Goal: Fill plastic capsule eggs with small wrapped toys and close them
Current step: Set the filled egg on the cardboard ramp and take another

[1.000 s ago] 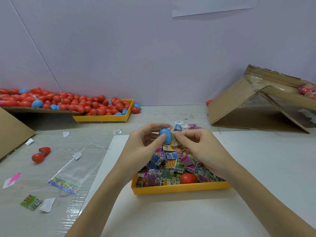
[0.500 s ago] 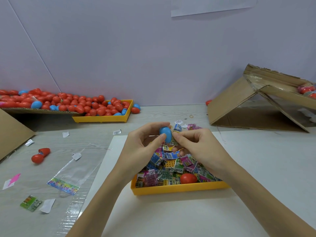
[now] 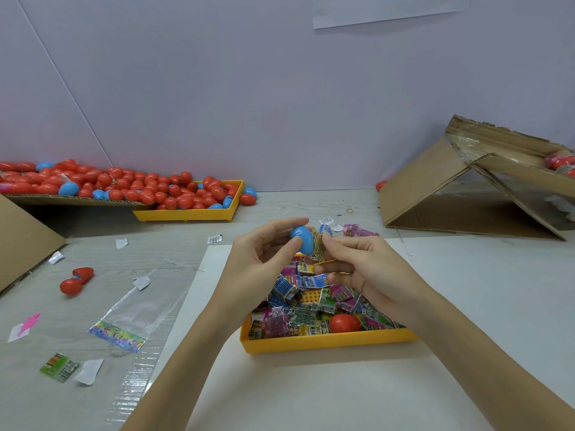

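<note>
Left hand [image 3: 264,259] grips blue egg [image 3: 302,239] at frame centre, above the yellow tray [image 3: 326,341] of wrapped toys [image 3: 311,303]. Right hand [image 3: 370,272] pinches a toy packet [image 3: 319,247] against the egg.

Grey table [image 3: 311,209], yellow tray [image 3: 326,342], white sheet [image 3: 311,387], cardboard [image 3: 435,194]

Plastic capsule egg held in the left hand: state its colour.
Blue plastic capsule egg, clearest in the head view.
</note>
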`<state>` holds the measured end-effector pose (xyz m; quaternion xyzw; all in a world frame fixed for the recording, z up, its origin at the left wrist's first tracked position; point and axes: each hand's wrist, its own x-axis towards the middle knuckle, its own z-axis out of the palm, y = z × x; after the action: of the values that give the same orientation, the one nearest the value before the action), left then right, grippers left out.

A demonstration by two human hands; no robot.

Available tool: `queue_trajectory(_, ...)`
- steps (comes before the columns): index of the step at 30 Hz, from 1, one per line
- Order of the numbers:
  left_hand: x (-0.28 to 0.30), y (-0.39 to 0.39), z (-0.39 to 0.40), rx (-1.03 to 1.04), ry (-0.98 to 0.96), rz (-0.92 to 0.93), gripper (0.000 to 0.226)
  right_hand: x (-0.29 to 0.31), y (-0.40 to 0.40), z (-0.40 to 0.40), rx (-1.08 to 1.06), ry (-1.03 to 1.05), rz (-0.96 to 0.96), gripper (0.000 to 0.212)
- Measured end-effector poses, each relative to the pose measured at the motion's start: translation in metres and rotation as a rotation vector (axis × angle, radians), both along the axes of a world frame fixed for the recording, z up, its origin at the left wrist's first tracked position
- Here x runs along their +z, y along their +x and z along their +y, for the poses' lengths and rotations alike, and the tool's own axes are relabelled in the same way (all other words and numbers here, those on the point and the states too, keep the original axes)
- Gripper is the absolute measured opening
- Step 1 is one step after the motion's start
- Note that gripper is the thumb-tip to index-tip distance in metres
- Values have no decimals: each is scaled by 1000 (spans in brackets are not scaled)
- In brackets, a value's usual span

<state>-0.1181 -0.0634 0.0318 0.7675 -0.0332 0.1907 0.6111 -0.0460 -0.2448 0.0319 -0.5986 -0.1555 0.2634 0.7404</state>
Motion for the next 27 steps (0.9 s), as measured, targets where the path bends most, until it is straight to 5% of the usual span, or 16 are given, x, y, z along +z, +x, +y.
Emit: queue_trajectory(27, 3, -3, 5, -70, 87, 43, 35, 8, 5, -9, 144, -39, 101, 33)
